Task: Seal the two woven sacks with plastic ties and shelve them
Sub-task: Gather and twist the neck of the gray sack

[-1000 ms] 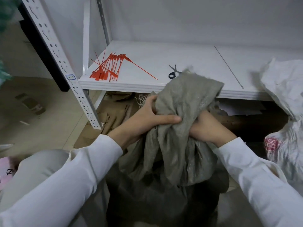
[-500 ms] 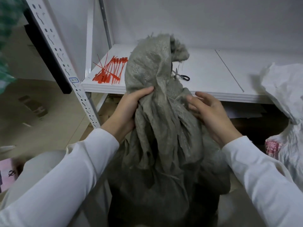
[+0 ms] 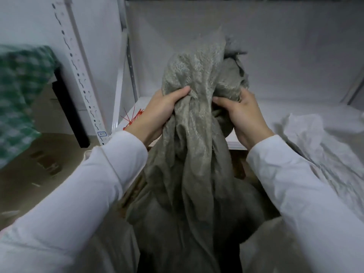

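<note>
Grey sack [image 3: 195, 154]: held upright before shelf [image 3: 295, 111], neck bunched | left hand [image 3: 159, 113], right hand [image 3: 244, 117]: fingers curled round neck | white sack [image 3: 323, 146]: at right | red ties [image 3: 134, 118]: on shelf, partly hidden

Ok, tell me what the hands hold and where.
Left hand and right hand both grip the grey sack at its gathered neck, below its loose top.

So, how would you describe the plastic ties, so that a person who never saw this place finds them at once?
Look at the white shelf behind the grey woven sack. Near its left front corner, just beyond the left hand, lies a bundle of plastic ties. They are thin, bright orange-red strips, unlike the white and grey things around them.
</note>
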The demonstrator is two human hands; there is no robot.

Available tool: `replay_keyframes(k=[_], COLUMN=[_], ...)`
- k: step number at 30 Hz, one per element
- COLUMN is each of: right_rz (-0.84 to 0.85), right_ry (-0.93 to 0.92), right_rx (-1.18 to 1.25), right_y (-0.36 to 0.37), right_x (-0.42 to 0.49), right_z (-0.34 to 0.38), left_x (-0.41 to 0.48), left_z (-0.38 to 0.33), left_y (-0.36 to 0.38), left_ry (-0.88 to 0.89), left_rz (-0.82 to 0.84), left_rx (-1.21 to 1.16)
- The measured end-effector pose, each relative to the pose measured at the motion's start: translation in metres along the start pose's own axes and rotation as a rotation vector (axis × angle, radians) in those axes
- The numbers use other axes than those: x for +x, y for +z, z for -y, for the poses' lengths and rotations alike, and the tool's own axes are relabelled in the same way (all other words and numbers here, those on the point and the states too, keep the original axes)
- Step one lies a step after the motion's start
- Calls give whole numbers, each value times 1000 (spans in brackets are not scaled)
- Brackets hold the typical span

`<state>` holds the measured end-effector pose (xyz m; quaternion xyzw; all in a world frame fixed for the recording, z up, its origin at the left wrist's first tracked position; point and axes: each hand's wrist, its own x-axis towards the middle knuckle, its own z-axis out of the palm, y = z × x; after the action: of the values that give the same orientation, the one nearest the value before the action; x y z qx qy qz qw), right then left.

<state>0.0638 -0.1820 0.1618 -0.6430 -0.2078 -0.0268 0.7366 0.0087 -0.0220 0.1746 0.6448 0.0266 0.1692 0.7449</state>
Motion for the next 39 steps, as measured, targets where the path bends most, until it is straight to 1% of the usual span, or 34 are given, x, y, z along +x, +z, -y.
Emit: replay_keyframes(k=[2,5,6,8,11,13,15,18,19,21,22,24,27,29,32,34,35,37,39], right_rz=[23,144,181,196,168,124,71,-29,-67,-122,-137,-152,-122,-70,62,128,132,66,-7], right_ry=[-18,36,40,32,-24,-84,-136,-125,-102,-24,21,119,229,286,364,392,378,323,281], right_rx=[51,226,217,109,-17,-98,-153,-132,-96,29,96,197,263,232,148,144,159,157,23], right_y=[6,14,15,17,8,-1,-10,-22,-25,-27,-25,-15,8,23,34,31,26,14,-1], right_x=[5,2,1,-3,-3,-1,2,8,10,17,21,25,25,22,21,22,21,17,2], right_z=[21,43,45,44,39,37,34,31,30,25,20,7,-13,-27,-42,-52,-58,-75,-93], left_x=[-2,-7,-10,-14,-14,-8,-6,-10,-15,-28,-36,-42,-42,-35,-28,-22,-19,-14,-10], left_z=[-16,-33,-36,-40,-36,-28,-16,12,25,52,62,83,107,122,138,145,146,149,149], left_y=[8,20,23,30,33,26,17,-12,-24,-46,-48,-38,-3,13,16,9,4,-8,-21], left_ry=[20,65,90,170,240,242,202,148,99,-49,-121,-200,-254,-260,-274,-304,-320,-362,-380], left_rz=[13,47,66,128,156,177,191,123,154,300,363,415,346,244,107,11,-20,-45,-47], left_rx=[-21,52,93,165,206,214,213,306,307,264,237,223,211,136,3,-44,-55,-89,-133])
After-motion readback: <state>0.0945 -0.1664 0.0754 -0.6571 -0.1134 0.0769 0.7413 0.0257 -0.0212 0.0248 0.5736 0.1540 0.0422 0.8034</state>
